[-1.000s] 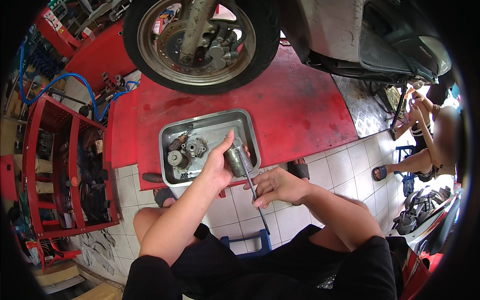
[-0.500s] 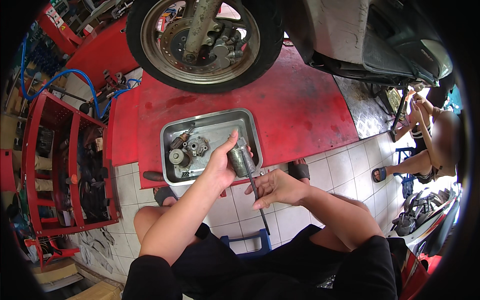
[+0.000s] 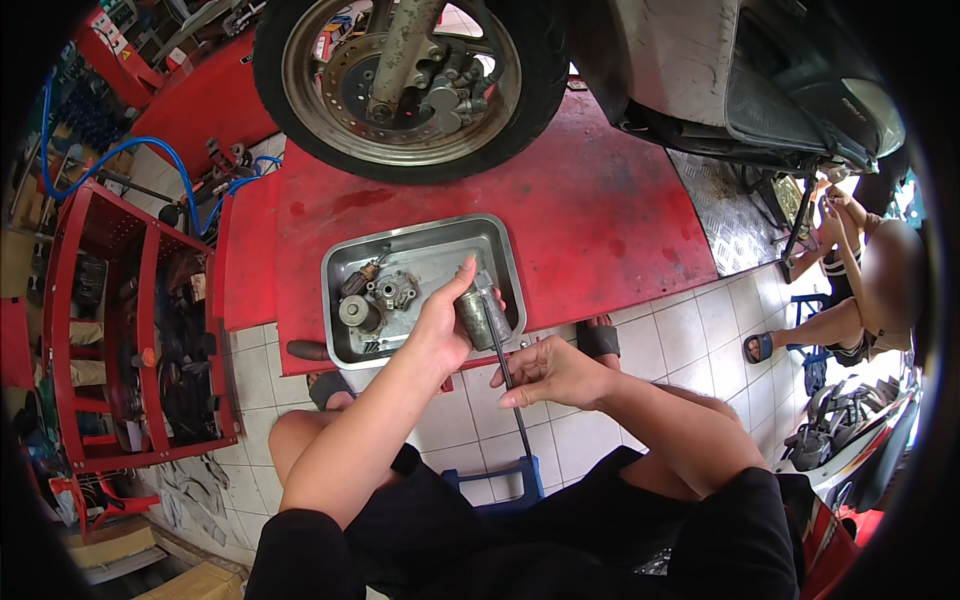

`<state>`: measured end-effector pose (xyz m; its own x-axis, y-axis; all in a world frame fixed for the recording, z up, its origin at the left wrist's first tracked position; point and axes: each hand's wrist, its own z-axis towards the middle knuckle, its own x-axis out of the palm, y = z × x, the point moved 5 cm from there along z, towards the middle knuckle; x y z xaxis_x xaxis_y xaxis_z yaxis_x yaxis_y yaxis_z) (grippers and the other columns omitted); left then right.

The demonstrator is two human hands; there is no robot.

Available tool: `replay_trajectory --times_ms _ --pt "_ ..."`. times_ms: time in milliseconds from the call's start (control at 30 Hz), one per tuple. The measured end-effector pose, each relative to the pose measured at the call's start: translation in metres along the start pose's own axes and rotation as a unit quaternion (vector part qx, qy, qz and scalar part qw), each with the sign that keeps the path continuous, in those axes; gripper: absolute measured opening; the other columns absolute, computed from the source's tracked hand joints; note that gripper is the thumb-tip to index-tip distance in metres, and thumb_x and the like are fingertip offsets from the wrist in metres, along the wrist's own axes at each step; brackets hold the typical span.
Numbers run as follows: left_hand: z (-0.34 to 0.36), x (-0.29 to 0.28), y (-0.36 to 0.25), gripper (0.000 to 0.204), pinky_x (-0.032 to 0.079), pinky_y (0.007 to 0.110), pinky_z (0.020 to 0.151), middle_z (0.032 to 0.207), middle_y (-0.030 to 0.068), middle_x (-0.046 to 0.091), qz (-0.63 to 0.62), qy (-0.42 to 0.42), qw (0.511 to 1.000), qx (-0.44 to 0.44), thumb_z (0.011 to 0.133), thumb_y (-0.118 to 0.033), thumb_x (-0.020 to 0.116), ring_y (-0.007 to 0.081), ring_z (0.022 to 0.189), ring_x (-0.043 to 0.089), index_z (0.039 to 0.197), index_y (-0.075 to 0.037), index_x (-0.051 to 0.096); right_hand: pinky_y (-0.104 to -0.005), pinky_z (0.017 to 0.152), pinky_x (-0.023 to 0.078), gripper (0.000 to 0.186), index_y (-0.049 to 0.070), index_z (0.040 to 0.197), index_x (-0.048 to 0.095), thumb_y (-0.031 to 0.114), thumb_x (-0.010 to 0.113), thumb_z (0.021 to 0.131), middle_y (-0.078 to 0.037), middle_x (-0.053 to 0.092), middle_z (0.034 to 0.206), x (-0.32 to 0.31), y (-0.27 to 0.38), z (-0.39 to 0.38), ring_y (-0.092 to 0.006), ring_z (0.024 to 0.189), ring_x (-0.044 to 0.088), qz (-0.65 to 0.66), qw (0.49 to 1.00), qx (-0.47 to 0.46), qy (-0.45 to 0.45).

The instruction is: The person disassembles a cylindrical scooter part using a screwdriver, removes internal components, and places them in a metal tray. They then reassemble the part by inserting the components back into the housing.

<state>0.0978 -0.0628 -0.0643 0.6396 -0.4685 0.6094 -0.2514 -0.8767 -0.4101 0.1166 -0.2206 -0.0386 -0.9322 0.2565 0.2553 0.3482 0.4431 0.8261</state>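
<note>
- Fingers of left hand (image 3: 440,332) wrapped around metal cylinder (image 3: 475,322), clamped on it, thumb up along its side.
- Cylinder is over near right corner of tray (image 3: 430,262).
- Cylinder looks stiff, probably weighty for its size, maybe slippery if greasy, hardly fragile; best hold is around the middle.
- Rod (image 3: 522,430): thin, likely stiff and lighter; best held by the shaft.
- Right hand (image 3: 565,375): thumb and fingertips nearly together, rod loosely pinched between.
- Rod's upper stretch lies along cylinder; exact contact, can't tell.
- Tray's left side: can-shaped part (image 3: 357,315), round metal part (image 3: 393,290).
- Tray sits at near edge of red platform (image 3: 610,200).
</note>
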Motion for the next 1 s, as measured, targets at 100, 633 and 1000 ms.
replay_trajectory --times_ms 100,633,1000 --pt "0.001 0.001 0.000 0.051 0.055 0.043 0.083 0.091 0.0137 0.064 -0.002 0.006 1.000 -0.002 0.089 -0.046 0.072 0.0282 0.087 0.065 0.108 -0.001 0.057 -0.0312 0.088 0.053 0.034 -0.006 0.118 0.064 0.008 0.074 0.088 -0.014 0.072 0.098 0.002 -0.002 -0.001 -0.0189 0.096 0.069 0.094 0.995 -0.042 0.010" --pt "-0.001 0.000 -0.003 0.050 0.054 0.042 0.082 0.090 0.0137 0.064 -0.011 0.015 1.000 0.003 0.088 -0.044 0.072 0.0283 0.085 0.064 0.109 -0.002 0.057 -0.0315 0.083 0.055 0.042 -0.004 0.122 0.062 0.008 0.077 0.085 -0.014 0.071 0.100 0.004 0.013 -0.005 -0.0191 0.092 0.070 0.140 0.990 -0.009 0.027" --pt "0.000 0.000 0.000 0.046 0.054 0.040 0.079 0.088 0.0098 0.063 -0.004 0.007 1.000 -0.011 0.085 -0.043 0.077 0.0243 0.082 0.064 0.107 -0.010 0.056 -0.0308 0.081 0.055 0.039 -0.008 0.117 0.061 0.004 0.078 0.083 -0.016 0.072 0.094 -0.003 0.009 -0.005 -0.0190 0.088 0.070 0.069 0.997 -0.031 0.015"
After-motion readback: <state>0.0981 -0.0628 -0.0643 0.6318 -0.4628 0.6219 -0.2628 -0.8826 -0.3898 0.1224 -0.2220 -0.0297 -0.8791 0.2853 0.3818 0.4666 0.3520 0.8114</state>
